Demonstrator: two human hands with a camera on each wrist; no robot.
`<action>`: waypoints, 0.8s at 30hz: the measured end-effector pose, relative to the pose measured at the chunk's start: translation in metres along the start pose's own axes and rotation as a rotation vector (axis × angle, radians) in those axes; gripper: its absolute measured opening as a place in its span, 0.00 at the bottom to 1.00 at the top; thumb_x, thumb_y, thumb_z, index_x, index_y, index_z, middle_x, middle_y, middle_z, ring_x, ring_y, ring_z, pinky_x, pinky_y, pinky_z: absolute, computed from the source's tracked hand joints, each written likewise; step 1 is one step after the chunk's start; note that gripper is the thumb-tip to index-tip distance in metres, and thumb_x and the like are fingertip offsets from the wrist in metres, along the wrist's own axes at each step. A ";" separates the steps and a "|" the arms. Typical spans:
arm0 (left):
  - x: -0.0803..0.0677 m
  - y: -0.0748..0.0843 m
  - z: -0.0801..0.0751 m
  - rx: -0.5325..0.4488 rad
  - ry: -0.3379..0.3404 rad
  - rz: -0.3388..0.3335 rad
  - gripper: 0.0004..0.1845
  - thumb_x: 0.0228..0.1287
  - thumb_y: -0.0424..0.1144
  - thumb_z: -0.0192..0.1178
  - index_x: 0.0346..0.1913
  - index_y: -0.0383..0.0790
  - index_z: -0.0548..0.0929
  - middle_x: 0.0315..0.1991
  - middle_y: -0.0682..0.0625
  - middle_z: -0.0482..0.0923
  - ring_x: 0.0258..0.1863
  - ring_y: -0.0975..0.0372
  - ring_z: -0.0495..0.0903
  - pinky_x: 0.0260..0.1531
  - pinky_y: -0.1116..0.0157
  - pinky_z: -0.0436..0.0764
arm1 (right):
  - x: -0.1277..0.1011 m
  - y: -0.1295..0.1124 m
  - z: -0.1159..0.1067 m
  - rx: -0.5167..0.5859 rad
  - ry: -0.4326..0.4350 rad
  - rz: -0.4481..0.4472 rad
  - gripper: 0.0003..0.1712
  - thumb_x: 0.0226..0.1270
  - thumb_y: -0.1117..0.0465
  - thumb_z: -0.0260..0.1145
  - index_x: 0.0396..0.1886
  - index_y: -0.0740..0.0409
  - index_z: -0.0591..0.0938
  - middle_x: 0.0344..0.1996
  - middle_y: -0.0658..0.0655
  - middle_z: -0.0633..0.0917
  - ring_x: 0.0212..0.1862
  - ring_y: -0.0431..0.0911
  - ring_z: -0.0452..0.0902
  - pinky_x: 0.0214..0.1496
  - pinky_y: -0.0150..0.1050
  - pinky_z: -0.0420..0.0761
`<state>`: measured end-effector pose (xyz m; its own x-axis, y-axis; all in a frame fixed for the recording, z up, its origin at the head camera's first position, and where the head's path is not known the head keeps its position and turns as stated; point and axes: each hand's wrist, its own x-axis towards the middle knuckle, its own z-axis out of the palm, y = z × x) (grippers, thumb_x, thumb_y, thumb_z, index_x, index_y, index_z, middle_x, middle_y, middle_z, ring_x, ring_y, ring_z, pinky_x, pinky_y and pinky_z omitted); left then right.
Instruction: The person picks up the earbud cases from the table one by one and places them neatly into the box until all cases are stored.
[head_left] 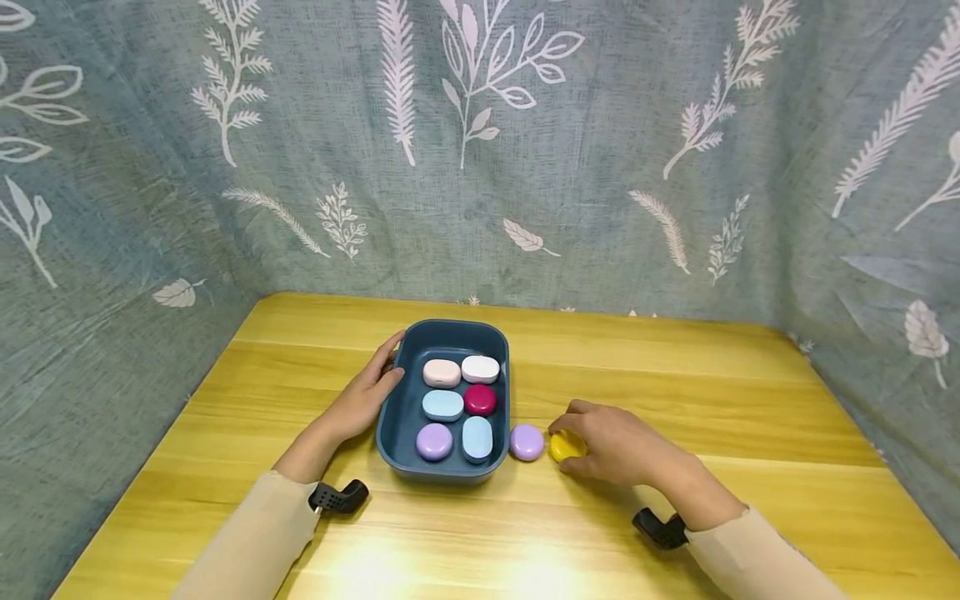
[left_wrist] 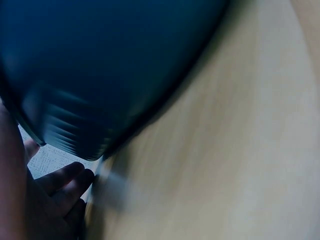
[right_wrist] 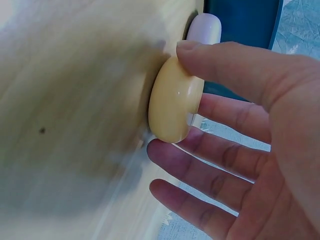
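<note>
A dark blue box (head_left: 387, 454) with no lid stands on the table. My left hand (head_left: 365, 400) rests along its left side, thumb at the rim; in the left wrist view the box's wall (left_wrist: 100, 65) fills the upper left, with the fingers (left_wrist: 70, 185) beyond its end. To the right of the box, my right hand (head_left: 618, 442) holds a glossy yellow round case (head_left: 567, 447) between thumb and fingers. The right wrist view shows the thumb on this yellow case (right_wrist: 170, 102), which is on the table. A lilac round case (head_left: 527, 442) sits between it and the box.
Inside the box lie a pink case (head_left: 442, 373), a white case (head_left: 480, 369), a crimson case (head_left: 480, 400), a lilac case (head_left: 434, 442) and two light blue cases (head_left: 443, 406). A patterned grey-green cloth (head_left: 525, 183) hangs around the wooden table (head_left: 315, 333).
</note>
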<state>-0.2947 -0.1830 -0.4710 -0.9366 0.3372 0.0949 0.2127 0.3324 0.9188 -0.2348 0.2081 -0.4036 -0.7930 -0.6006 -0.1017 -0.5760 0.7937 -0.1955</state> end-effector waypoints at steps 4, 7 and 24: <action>0.000 -0.001 0.000 -0.002 -0.004 0.003 0.32 0.86 0.42 0.42 0.85 0.61 0.46 0.81 0.36 0.55 0.81 0.41 0.57 0.76 0.37 0.59 | -0.001 0.001 -0.001 0.009 0.006 0.011 0.25 0.61 0.50 0.79 0.58 0.52 0.86 0.47 0.50 0.84 0.38 0.39 0.76 0.46 0.45 0.83; 0.000 -0.001 0.000 -0.003 0.000 0.000 0.32 0.86 0.42 0.42 0.85 0.61 0.47 0.81 0.36 0.55 0.80 0.41 0.57 0.76 0.37 0.59 | -0.001 0.002 -0.003 0.011 0.012 0.014 0.26 0.61 0.51 0.79 0.58 0.52 0.86 0.48 0.51 0.84 0.39 0.39 0.77 0.47 0.45 0.83; -0.001 0.002 0.001 0.039 0.015 -0.018 0.32 0.86 0.43 0.42 0.85 0.61 0.48 0.81 0.35 0.55 0.81 0.41 0.56 0.77 0.37 0.57 | 0.000 0.001 -0.013 0.017 0.030 0.038 0.26 0.62 0.51 0.79 0.58 0.52 0.86 0.48 0.50 0.84 0.37 0.37 0.75 0.43 0.40 0.82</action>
<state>-0.2930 -0.1816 -0.4692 -0.9445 0.3176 0.0846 0.2064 0.3729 0.9046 -0.2380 0.2099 -0.3916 -0.8199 -0.5668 -0.0806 -0.5421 0.8139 -0.2090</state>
